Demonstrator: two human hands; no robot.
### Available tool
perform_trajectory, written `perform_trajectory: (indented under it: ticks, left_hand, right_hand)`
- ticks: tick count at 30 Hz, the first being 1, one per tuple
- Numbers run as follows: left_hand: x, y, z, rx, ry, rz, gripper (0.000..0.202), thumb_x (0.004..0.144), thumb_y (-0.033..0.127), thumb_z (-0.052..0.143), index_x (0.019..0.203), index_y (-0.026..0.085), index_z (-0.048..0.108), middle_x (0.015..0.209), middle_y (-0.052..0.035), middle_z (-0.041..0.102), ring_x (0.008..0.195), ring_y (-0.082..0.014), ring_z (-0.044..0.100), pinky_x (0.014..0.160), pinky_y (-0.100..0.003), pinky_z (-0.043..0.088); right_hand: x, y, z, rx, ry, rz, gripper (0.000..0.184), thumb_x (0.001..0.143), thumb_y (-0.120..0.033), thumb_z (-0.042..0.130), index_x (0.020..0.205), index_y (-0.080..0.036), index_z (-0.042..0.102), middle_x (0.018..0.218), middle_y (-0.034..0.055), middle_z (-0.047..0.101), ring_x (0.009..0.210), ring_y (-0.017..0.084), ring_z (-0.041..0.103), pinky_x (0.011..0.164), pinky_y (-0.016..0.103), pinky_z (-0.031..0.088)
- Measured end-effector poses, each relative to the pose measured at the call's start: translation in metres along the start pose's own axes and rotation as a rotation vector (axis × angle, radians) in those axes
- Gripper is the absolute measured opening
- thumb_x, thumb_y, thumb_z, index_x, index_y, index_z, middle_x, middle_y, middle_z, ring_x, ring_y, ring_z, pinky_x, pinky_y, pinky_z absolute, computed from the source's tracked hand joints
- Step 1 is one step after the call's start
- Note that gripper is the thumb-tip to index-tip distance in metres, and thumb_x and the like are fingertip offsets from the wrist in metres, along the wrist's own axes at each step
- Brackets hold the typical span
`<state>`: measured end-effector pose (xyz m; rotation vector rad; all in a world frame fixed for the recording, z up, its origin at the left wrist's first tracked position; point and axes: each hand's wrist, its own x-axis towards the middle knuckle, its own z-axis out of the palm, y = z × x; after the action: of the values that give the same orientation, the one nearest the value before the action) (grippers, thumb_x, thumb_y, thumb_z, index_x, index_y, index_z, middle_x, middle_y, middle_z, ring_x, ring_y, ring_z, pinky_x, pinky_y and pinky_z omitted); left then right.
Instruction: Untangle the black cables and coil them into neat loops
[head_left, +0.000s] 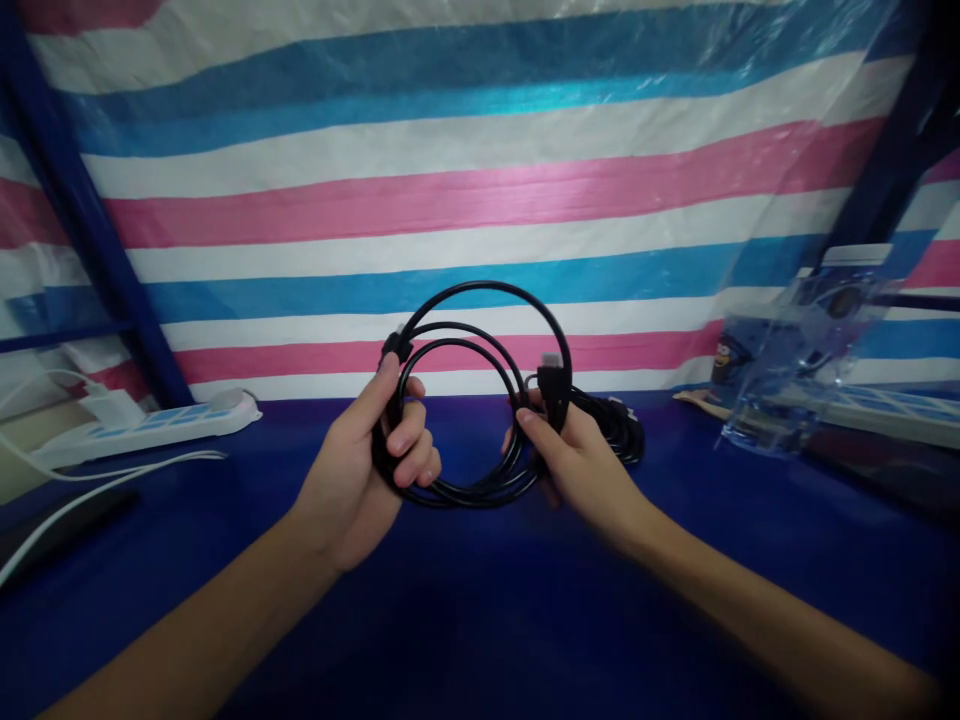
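Observation:
A black cable (480,287) is wound into loose loops and held up above the dark blue table (480,620). My left hand (375,450) wraps its fingers round the left side of the coil, close to one black plug (396,346). On the right side, my right hand (574,450) pinches the loops between thumb and fingers. Beside that thumb a second plug (553,380) points upward, its metal tip showing; it looks like an HDMI connector. Behind my right hand lies another black cable bundle (619,430), partly hidden.
At the left lies a white power strip (180,425) with a charger (112,405) and white cords (112,490). A clear plastic bottle (795,360) stands at the right, near a dark flat object (877,470). Behind hangs a striped plastic sheet (480,200).

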<state>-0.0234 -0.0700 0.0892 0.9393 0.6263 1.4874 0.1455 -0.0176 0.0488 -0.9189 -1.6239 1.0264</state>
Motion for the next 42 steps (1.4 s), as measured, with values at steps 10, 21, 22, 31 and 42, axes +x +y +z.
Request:
perform_trajectory:
  ticks: [10,21,22,31,42]
  left_hand:
    - [0.011,0.001,-0.012,0.032,0.136,0.023,0.043,0.088,0.05,0.044,0.06,0.018,0.04,0.038,0.01,0.018,0.028,-0.0032,0.013,0.029,-0.018,0.018]
    - [0.005,-0.015,-0.007,0.207,-0.185,-0.256,0.031,0.089,0.036,0.044,0.064,0.018,0.051,0.035,0.0098,0.023,0.025,-0.0035,0.016,0.031,-0.016,0.026]
    - [0.002,-0.016,-0.008,0.205,-0.271,-0.311,0.033,0.088,0.038,0.045,0.063,0.018,0.051,0.034,0.0099,0.021,0.026,-0.0034,0.015,0.031,-0.016,0.025]
    - [-0.012,-0.016,-0.017,0.222,-0.63,-0.646,0.048,0.077,0.06,0.054,0.054,0.017,0.056,0.032,0.0069,0.025,0.026,-0.0064,0.02,0.029,-0.02,0.019]
    - [0.003,-0.017,-0.015,0.41,-0.26,-0.108,0.036,0.077,0.04,0.062,0.052,0.016,0.054,0.031,0.0072,0.03,0.027,-0.0042,0.029,0.036,-0.018,0.032]
  right_hand:
    - [0.003,0.0,-0.012,0.124,-0.189,0.125,0.043,0.082,-0.048,0.057,0.109,-0.017,0.049,0.05,-0.0048,0.05,0.044,0.012,0.054,0.04,0.021,0.04]
    - [0.004,-0.002,-0.022,-0.298,0.181,-0.317,0.043,0.08,-0.042,0.06,0.115,-0.018,0.056,0.063,-0.0019,0.052,0.052,0.01,0.046,0.052,0.024,0.037]
    - [0.005,-0.003,-0.026,-0.393,0.155,-0.382,0.045,0.079,-0.042,0.061,0.117,-0.019,0.056,0.065,-0.0015,0.053,0.054,0.01,0.046,0.054,0.024,0.037]
    - [-0.001,-0.003,-0.034,-0.866,0.049,-0.858,0.028,0.082,-0.026,0.052,0.107,-0.019,0.063,0.102,0.0106,0.061,0.083,0.019,0.059,0.069,0.029,0.045]
    - [-0.001,-0.006,-0.038,-0.777,-0.143,-0.861,0.047,0.075,-0.003,0.045,0.12,-0.019,0.051,0.107,0.0081,0.064,0.094,0.019,0.061,0.076,0.027,0.046]
